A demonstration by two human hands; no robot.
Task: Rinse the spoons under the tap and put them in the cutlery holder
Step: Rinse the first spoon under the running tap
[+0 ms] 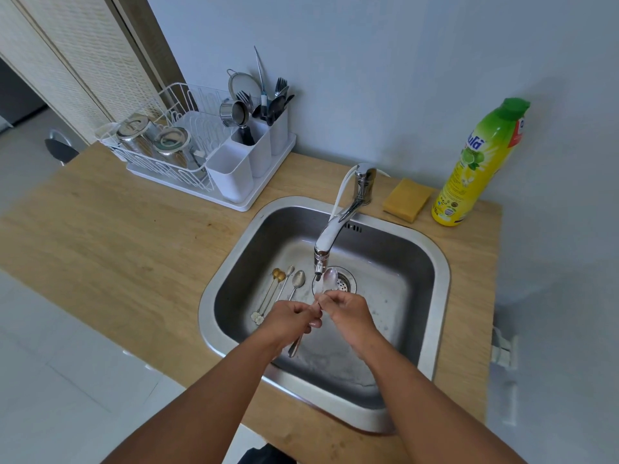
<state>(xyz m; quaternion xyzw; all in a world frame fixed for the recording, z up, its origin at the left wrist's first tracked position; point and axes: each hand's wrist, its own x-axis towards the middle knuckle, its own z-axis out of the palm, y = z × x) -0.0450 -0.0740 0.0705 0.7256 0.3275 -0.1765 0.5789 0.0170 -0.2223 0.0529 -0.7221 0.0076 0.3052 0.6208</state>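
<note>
Head view: left hand [290, 317] and right hand [346, 313] both pinch one spoon [325, 279] beneath the tap [330, 236].

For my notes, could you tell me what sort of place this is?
Probably a home kitchen: a steel sink with a tap in a wooden counter, a dish rack and a bottle of dish soap.

A glossy steel sink [435, 262] and chrome tap [335, 229] sit in a matt wooden counter [117, 236], beside a white plastic cutlery holder [231, 175].
</note>
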